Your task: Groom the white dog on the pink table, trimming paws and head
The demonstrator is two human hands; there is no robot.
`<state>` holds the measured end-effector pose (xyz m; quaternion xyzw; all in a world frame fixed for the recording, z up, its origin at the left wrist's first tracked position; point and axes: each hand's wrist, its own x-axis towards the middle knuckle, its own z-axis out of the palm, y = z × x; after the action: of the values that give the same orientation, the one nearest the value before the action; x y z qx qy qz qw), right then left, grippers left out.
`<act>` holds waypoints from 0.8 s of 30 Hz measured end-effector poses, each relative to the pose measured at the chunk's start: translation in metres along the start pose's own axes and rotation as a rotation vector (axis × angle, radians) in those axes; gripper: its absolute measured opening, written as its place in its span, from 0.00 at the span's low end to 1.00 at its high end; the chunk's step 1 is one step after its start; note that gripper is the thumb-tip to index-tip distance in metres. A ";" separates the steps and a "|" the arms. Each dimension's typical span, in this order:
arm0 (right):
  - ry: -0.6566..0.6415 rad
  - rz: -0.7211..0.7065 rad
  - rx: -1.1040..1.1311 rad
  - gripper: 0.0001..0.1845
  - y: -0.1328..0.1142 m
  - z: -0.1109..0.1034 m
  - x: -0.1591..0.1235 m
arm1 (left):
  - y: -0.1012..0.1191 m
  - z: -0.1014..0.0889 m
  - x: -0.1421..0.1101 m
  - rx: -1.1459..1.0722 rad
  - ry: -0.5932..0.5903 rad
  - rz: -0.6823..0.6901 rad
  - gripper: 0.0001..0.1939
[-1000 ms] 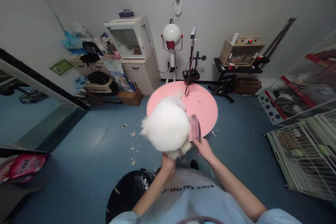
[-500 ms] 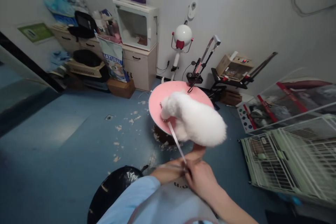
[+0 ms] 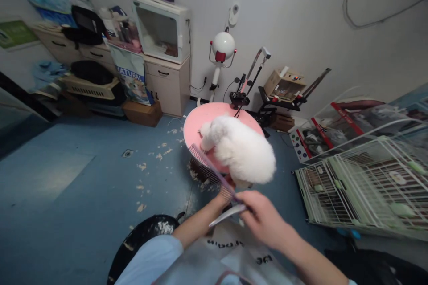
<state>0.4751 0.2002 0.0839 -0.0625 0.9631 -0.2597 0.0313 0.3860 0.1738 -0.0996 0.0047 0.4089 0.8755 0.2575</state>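
Observation:
A fluffy white dog (image 3: pixel 247 149) stands on a round pink grooming table (image 3: pixel 195 118), its head lowered toward the left side. My right hand (image 3: pixel 264 216) is closed around a long purple comb (image 3: pixel 214 169) and a pair of scissors (image 3: pixel 225 216). The comb points up and left, its teeth passing in front of the table's near edge. The scissor blades point left, below the comb. My left hand (image 3: pixel 228 189) reaches up beneath the dog's near side, close to its legs. Comb and fur hide most of its fingers, so its grip cannot be made out.
Fur clippings (image 3: pixel 142 166) litter the blue floor. A black bin (image 3: pixel 133 245) stands at lower left, a wire cage (image 3: pixel 361 182) at right. Behind the table are a white dryer (image 3: pixel 223 46), a grooming arm (image 3: pixel 256 73) and a cabinet (image 3: pixel 170 84).
The comb, seen edge-on earlier, now shows its teeth, and the scissors have become visible. My right hand has shifted slightly right, away from my left forearm. The view has turned a little right.

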 end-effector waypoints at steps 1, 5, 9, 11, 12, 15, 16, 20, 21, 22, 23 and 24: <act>0.140 -0.003 0.054 0.10 0.016 -0.022 -0.001 | 0.000 -0.004 0.004 0.012 0.009 0.014 0.07; 0.483 0.176 0.193 0.17 0.105 -0.098 0.039 | -0.004 -0.028 0.001 0.068 0.063 0.029 0.11; 0.268 0.303 0.447 0.18 0.175 -0.117 0.121 | -0.008 -0.048 -0.010 0.006 0.161 0.021 0.20; 0.014 0.284 0.657 0.18 0.194 -0.114 0.154 | -0.009 -0.055 -0.018 -0.063 0.252 0.039 0.23; -0.083 0.251 0.775 0.19 0.200 -0.113 0.166 | -0.009 -0.058 -0.023 -0.098 0.302 0.055 0.23; -0.139 0.194 1.012 0.19 0.217 -0.109 0.187 | -0.007 -0.060 -0.041 -0.203 0.474 0.147 0.24; -0.139 0.198 1.023 0.18 0.222 -0.107 0.192 | -0.005 -0.057 -0.047 -0.241 0.537 0.193 0.24; -0.373 0.100 1.095 0.20 0.238 -0.093 0.204 | 0.006 -0.033 -0.060 -0.354 0.690 0.399 0.26; -0.380 0.070 1.147 0.20 0.241 -0.089 0.207 | 0.009 -0.026 -0.061 -0.372 0.684 0.438 0.25; -0.349 0.060 1.183 0.21 0.244 -0.085 0.210 | 0.013 -0.019 -0.061 -0.392 0.667 0.476 0.25; -0.310 0.066 1.192 0.21 0.246 -0.080 0.213 | 0.016 -0.013 -0.060 -0.411 0.645 0.515 0.23; -0.299 0.078 1.181 0.21 0.248 -0.076 0.215 | 0.019 -0.008 -0.059 -0.425 0.623 0.556 0.21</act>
<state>0.2295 0.4214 0.0185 -0.0350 0.6433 -0.7369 0.2049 0.4272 0.1314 -0.0791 -0.2018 0.2617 0.9353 -0.1264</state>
